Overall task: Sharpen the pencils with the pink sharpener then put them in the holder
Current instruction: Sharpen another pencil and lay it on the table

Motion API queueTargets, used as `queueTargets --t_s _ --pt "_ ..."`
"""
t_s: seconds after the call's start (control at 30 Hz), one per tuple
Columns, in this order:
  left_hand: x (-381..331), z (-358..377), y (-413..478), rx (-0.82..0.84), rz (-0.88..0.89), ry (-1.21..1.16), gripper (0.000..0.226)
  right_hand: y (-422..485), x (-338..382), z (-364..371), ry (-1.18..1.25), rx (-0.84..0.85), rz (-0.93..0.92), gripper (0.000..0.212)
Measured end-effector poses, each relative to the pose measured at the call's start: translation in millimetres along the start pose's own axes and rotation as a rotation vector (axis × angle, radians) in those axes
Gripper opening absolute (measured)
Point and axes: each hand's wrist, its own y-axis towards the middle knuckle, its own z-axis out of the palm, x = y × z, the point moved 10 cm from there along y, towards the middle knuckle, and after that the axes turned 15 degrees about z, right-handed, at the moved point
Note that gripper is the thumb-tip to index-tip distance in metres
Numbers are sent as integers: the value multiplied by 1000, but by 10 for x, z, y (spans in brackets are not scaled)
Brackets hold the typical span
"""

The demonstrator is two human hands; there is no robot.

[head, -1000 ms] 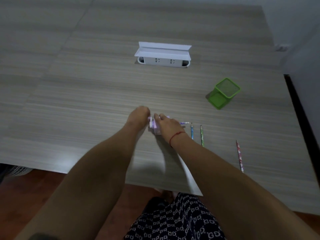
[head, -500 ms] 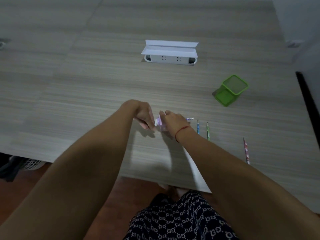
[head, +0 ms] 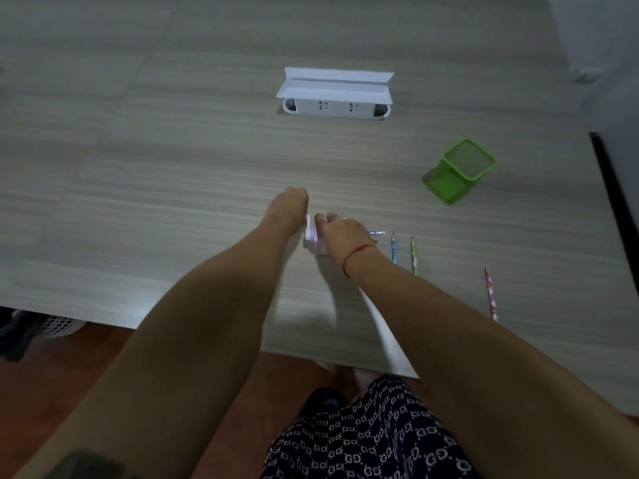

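The pencil in the sharpener point(head: 377, 233) lies level, its long axis running left to right across the counter point(head: 173, 202). Its free end points right and pokes out past the right hand point(head: 340, 231). The other end is hidden under that hand.

The pink sharpener point(head: 313, 236) stands on the counter between the two hands, near the front edge. Only a blurred pale-pink sliver of it shows. The right hand lies over its top and right side with the fingers curled down, so its grip is closed round the sharpener body.

The left hand point(head: 288, 210) is bent at the wrist against the sharpener's left end, with the back of the hand facing the camera. Its fingers are folded out of sight, so I cannot tell whether its grip is pinching anything. Both forearms reach straight forward and converge on the sharpener.

Just right of the right wrist, a blue pencil point(head: 394, 250) and a green pencil point(head: 414, 255) lie side by side. Their long axes run near to far and their tips point away from the person. A red pencil point(head: 490, 293) lies farther right, pointing the same way. The near ends of all three are cut off by the right forearm.

The green holder point(head: 460, 171) sits far right, well apart from the hands, open side up.
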Motion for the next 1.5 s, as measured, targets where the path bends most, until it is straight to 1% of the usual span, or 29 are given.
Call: queueTargets --t_s 0.07,0.1,0.17,0.27,0.33,0.4,0.43,0.47,0.53,0.6,0.63,0.67,0.8,0.93,1.03,1.1,1.13,1.17,1.2,1.23,1.3,1.37,1.43,1.5 --pt "-32 -88 6 120 25 -47 5 7 3 5 -8 -2 5 36" --pt "-30 -122 -7 208 12 -90 7 15 0 1 -13 -9 7 36" --pt "-77 -161 -107 384 -23 -171 18 40 -16 -5 -15 -15 24 36" --pt "-78 62 -338 554 -96 -298 26 75 -21 13 16 7 25 34" --pt "-51 401 -491 634 -125 -302 27 88 5 36 30 27 -6 33" --pt "-62 678 -541 604 -141 -360 15 102 34 68 27 48 -34 34" --pt "-38 744 -514 556 -162 -369 18 109 44 80 31 56 -43 36" --pt "2 745 -441 488 -168 -345 21 125 48 86 40 58 -50 37" --pt "97 560 -255 307 -151 -229 17 138 45 85 53 45 -53 38" --pt "120 270 -106 117 -120 -217 18 142 26 70 62 14 -44 37" --pt "112 166 -56 68 -101 -219 20 146 8 68 68 11 -29 37" --pt "97 111 -27 65 -81 -222 20 143 -5 71 73 12 -17 37" --pt "149 164 -40 184 -84 -254 20 88 9 69 9 7 -34 36" --pt "63 111 21 176 -55 -314 17 42 8 45 -8 7 -29 43" --pt "25 224 1 207 -91 -286 21 4 16 53 -2 -8 -48 50" --pt "38 225 -1 177 -99 -265 28 21 3 69 -34 -100 -57 59" --pt "50 231 -9 178 -98 -259 33 26 10 92 -46 -138 -56 60" --pt "73 254 -21 209 -107 -255 34 25 0 151 -38 -146 -39 54" --pt "90 291 -45 256 -121 -247 32 21 -18 193 -18 -149 -26 55" --pt "111 331 -72 294 -141 -254 29 19 -24 284 -21 -125 -22 63" --pt "126 415 -59 332 -156 -319 24 23 -68 405 -78 -97 2 71" --pt "76 476 -64 359 -147 -391 25 47 -93 397 -102 -117 33 76" --pt "24 500 -74 385 -109 -381 22 74 -33 460 -81 -77 6 84" --pt "6 425 -103 381 -100 -301 13 88 -52 431 -59 -103 21 80"
